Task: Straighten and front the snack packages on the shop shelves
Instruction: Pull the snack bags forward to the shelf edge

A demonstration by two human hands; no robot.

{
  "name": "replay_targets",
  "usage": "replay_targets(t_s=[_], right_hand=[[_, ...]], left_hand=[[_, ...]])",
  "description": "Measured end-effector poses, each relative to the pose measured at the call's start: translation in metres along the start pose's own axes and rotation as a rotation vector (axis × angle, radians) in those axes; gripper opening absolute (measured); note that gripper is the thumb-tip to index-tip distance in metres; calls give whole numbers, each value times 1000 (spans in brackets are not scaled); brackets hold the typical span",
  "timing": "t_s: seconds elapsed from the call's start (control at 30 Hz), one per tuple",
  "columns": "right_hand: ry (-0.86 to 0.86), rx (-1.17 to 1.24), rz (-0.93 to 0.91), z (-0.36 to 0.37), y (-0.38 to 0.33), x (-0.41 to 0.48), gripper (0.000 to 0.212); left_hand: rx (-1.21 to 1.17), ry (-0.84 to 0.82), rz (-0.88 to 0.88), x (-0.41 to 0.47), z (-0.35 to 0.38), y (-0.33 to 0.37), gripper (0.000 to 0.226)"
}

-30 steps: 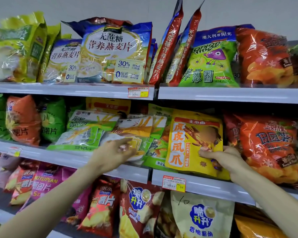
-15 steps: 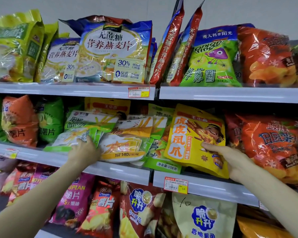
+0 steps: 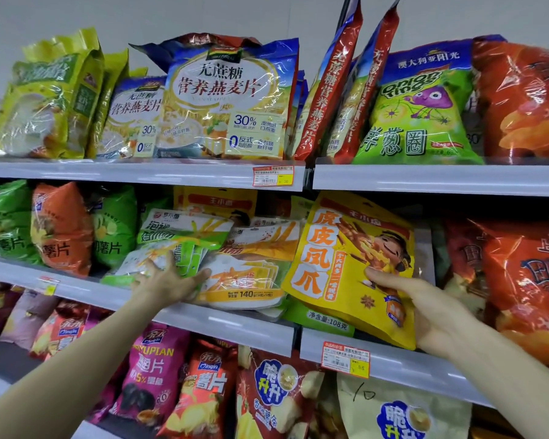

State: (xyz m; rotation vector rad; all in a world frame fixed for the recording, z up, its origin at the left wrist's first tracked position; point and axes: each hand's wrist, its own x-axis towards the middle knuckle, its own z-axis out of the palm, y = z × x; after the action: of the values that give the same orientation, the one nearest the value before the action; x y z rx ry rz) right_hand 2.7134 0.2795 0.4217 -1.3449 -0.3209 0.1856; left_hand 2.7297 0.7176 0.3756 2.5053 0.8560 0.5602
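On the middle shelf (image 3: pixel 229 324), a pile of flat snack packets lies askew. My left hand (image 3: pixel 168 280) rests with spread fingers on a green-and-white packet (image 3: pixel 184 236) at the left of the pile. Its thumb reaches toward the yellow-and-white 140 g packet (image 3: pixel 251 280) beside it. My right hand (image 3: pixel 425 308) holds a tilted yellow pouch (image 3: pixel 339 255) by its lower right corner. The thumb lies on the front and the fingers are hidden behind. A green 108 g packet (image 3: pixel 324 321) sticks out under the pouch.
Green and orange crisp bags (image 3: pixel 61 229) stand left of the pile; a big orange bag (image 3: pixel 526 280) crowds the right. Oat bags (image 3: pixel 225 99), two leaning red packs (image 3: pixel 333 83) and an onion-ring bag (image 3: pixel 419 109) fill the top shelf. More bags (image 3: pixel 159 375) sit below.
My left hand moved left from the yellow-and-white packet onto the green-and-white one. My right hand has turned the yellow pouch a little more upright, thumb now on its front.
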Motion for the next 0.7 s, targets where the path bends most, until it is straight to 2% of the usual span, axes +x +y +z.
replay_targets(t_s=[0.1,0.17,0.23,0.33,0.4,0.5,0.6,0.7], right_hand=[[-36,38,25,9,5,5,42],[-43,22,23,14,12,10,52],[-86,13,31,20,17,13,45],[-146,4,38,27,24,17,39],[-173,2,49,28,28,22,39],[-219,22,117,25,24,29,27],[-218,31,142,22,26,39,35],[-190,34,75,28,32,44,36]], left_hand=[[162,82,43,-6,-1,7,122],[326,179,144,-19,-6,19,96],[443,251,276,-33,-10,33,62],[573,293,378,-39,-13,48,33],[637,297,382,-38,-13,56,28],[731,338,366,-37,-14,66,22],[793,362,308,-41,-17,71,12],[779,439,276,-50,-24,74,11]])
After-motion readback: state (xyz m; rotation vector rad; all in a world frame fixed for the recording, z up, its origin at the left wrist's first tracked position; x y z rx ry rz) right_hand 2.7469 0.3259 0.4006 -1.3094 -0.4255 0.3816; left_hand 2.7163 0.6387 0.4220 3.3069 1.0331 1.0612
